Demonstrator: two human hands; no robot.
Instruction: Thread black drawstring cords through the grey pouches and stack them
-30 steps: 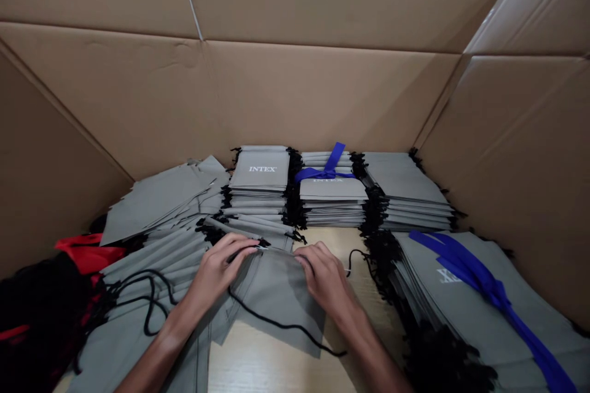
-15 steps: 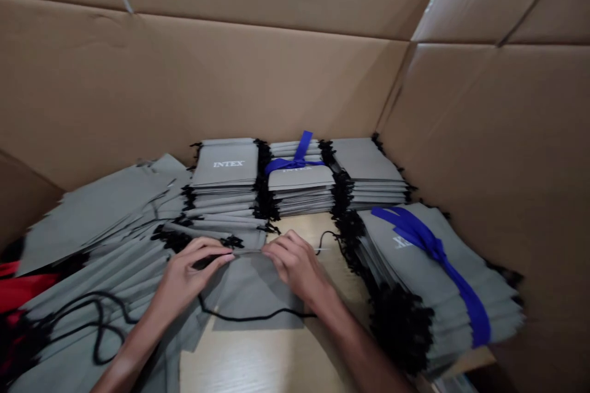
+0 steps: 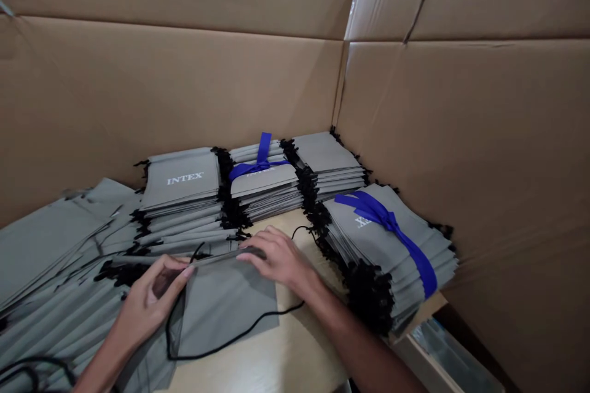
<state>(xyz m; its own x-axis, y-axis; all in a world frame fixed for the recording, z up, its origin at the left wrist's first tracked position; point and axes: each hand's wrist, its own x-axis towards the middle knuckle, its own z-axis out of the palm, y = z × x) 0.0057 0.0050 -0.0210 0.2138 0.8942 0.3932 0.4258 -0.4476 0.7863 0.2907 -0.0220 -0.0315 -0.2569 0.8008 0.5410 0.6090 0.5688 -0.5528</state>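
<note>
A flat grey drawstring pouch (image 3: 225, 307) lies on the pale wooden tabletop (image 3: 258, 362), its top hem raised between my hands. My left hand (image 3: 159, 295) pinches the hem's left corner between thumb and fingers. Further along, my right hand (image 3: 274, 258) grips the same hem near its right end, fingers above and thumb below. A black cord (image 3: 235, 339) loops over the front of the pouch and passes under my right forearm. A short dark cord end sticks up beside my left fingers.
Stacked INTEX pouches (image 3: 182, 175) stand at the back; a blue ribbon (image 3: 262, 163) lies across the middle stack. At right is a ribbon-tied bundle (image 3: 396, 221). Loose grey pouches (image 3: 59, 301) spread over the left. Cardboard walls (image 3: 184, 86) rise behind and at right.
The view has swung to the right, so the stacks appear further left. My hands have moved apart along the hem, and a cord end now shows by my left hand.
</note>
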